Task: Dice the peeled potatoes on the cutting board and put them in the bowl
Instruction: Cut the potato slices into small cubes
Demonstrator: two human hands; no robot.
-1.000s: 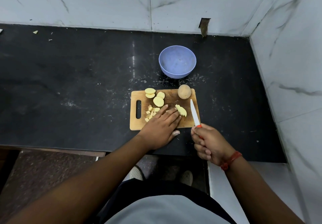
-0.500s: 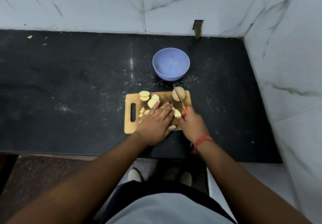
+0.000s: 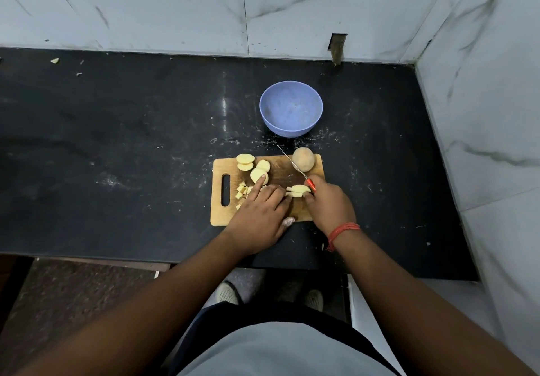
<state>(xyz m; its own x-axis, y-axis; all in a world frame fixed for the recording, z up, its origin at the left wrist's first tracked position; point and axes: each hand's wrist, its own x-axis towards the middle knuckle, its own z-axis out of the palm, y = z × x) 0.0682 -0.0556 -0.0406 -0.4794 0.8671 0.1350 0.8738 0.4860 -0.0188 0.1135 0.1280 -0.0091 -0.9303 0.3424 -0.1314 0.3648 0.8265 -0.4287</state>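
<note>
Step in hand: dicing; a stack of slices (image 3: pixel 298 191) is being cut into strips on the cutting board (image 3: pixel 271 188).
Key relation: the stack lies in the narrow gap between the two hands, just ahead of the left hand's curled fingertips and touching the inner side of the right hand. Its long axis runs from hand to hand, so the blade must cross it.
Knife (image 3: pixel 295 166): the thin blade runs forward and leftward away from the right hand, its tip out past the board's far edge toward the bowl; the red handle shows only at the fist.
Right hand (image 3: pixel 328 204): fingers wrapped round the knife handle, knuckles up, wrist angled in from the right, a red thread band on it.
Left hand (image 3: pixel 260 218): palm down on the board; the forefinger is stretched forward, its tip on a round slice (image 3: pixel 258 175), the other fingers are bent and press the near end of the stack. Whether the thumb touches anything I cannot tell.
Nearer hand: both are at the stack; the right does the cutting.
Other potato: diced cubes (image 3: pixel 243 193) just left of the left hand's fingers; more round slices (image 3: pixel 245 161) beyond them; a whole potato (image 3: pixel 304 159) ahead of the right hand, beside the blade.
Bowl (image 3: pixel 291 109): well ahead of both hands, beyond the board, apparently holding no potato yet.
Judgement: plenty remains.
</note>
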